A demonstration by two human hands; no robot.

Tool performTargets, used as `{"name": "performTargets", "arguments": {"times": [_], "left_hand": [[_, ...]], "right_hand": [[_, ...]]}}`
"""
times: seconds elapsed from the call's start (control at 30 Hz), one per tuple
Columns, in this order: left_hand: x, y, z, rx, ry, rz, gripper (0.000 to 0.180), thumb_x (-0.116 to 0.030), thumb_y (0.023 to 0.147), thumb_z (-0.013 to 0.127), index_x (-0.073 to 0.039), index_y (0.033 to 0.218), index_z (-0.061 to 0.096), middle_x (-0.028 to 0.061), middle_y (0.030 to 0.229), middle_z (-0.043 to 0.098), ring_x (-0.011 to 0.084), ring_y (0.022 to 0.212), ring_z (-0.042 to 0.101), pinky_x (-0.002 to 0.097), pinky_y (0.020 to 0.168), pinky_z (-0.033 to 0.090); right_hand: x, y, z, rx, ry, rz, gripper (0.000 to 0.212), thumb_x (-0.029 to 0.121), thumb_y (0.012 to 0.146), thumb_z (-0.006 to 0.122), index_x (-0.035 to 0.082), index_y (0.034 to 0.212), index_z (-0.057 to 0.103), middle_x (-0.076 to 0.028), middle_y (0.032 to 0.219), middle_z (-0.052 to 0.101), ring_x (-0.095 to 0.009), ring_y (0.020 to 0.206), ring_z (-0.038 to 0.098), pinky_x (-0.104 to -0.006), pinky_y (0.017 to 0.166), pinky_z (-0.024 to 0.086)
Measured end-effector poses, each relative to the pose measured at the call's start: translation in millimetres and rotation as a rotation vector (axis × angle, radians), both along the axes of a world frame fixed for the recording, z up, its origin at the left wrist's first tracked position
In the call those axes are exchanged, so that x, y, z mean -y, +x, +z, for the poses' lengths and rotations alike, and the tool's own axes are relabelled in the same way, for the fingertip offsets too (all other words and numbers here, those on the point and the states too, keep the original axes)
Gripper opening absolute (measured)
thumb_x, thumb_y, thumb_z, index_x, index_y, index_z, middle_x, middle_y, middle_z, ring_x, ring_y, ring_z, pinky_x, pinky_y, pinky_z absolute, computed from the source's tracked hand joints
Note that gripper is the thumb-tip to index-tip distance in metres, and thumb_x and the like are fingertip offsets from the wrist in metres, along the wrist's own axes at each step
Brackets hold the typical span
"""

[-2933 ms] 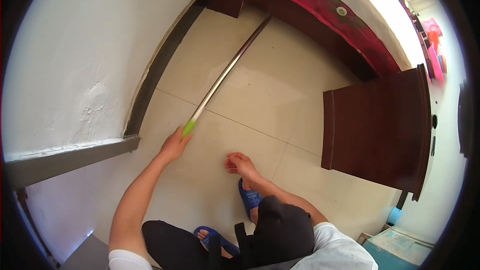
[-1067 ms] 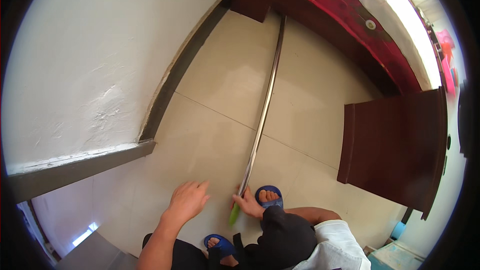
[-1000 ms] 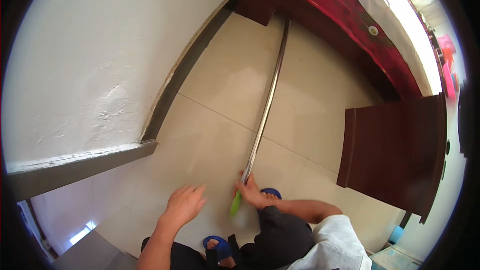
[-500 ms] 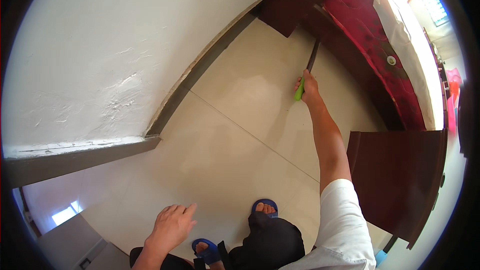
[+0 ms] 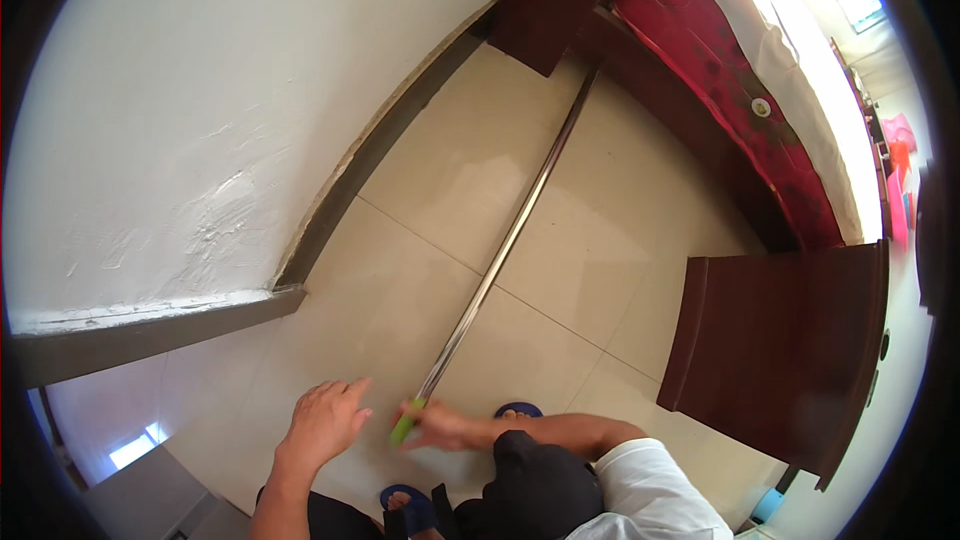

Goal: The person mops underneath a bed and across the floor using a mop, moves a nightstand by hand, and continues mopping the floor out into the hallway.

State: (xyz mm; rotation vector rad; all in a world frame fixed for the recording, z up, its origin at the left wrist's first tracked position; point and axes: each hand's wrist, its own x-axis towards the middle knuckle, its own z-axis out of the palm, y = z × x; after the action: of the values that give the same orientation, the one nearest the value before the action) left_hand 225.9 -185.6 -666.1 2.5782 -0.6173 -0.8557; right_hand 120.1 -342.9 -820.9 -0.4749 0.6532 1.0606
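Observation:
A long shiny metal pole (image 5: 515,230) with a green grip (image 5: 402,428) slants across the tiled floor. Its far end disappears under the dark wooden bed frame (image 5: 690,110), so what is on that end is hidden. My right hand (image 5: 440,427), slightly blurred, is closed round the pole at the green grip, close in front of my body. Just left of the grip hovers my left hand (image 5: 328,420), holding nothing, with its thumb and forefinger apart.
A white wall (image 5: 220,120) with a dark skirting edge runs along the left. On the right stands a dark wooden cabinet (image 5: 780,350), with a red mattress (image 5: 700,50) beyond it. Beige tiles (image 5: 570,320) lie between. Blue slippers (image 5: 518,410) are on my feet.
My right hand has drawn the pole from under the bed toward my body and leftward, so much more of its length shows. My left hand has shifted only slightly.

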Motion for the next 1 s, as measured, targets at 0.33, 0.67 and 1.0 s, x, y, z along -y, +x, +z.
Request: {"name": "performTargets", "arguments": {"times": [0.33, 0.67, 1.0], "left_hand": [[-34, -19, -7, -0.098, 0.143, 0.081, 0.036, -0.016, 0.071, 0.061, -0.004, 0.104, 0.051, 0.0136, 0.085, 0.058, 0.0296, 0.083, 0.055, 0.038, 0.074, 0.043], [-1, -22, 10, -0.09, 0.023, -0.021, 0.035, -0.014, 0.07, 0.062, -0.004, 0.102, 0.052, 0.0125, 0.082, 0.056, 0.0284, 0.08, 0.055, 0.037, 0.071, 0.043], [-15, -30, 6, -0.063, 0.067, -0.034, 0.035, -0.013, 0.07, 0.061, -0.003, 0.102, 0.052, 0.012, 0.082, 0.056, 0.0275, 0.082, 0.054, 0.0369, 0.071, 0.043]], "right_hand": [[67, 73, -25, 0.374, -0.851, 0.086, 0.036, 0.029, 0.086, 0.041, 0.005, 0.063, 0.056, -0.005, 0.065, 0.055, -0.016, 0.063, 0.051, -0.0314, 0.056, 0.041], [449, 291, 7, 0.531, -1.604, -0.41, 0.031, 0.034, 0.085, 0.047, 0.006, 0.07, 0.045, -0.002, 0.056, 0.045, -0.013, 0.042, 0.044, -0.029, 0.036, 0.038], [438, 175, -40, 0.45, -2.051, -0.132, 0.045, 0.036, 0.087, 0.039, -0.007, 0.084, 0.047, -0.024, 0.073, 0.053, -0.037, 0.074, 0.055, -0.0423, 0.066, 0.041]]}}
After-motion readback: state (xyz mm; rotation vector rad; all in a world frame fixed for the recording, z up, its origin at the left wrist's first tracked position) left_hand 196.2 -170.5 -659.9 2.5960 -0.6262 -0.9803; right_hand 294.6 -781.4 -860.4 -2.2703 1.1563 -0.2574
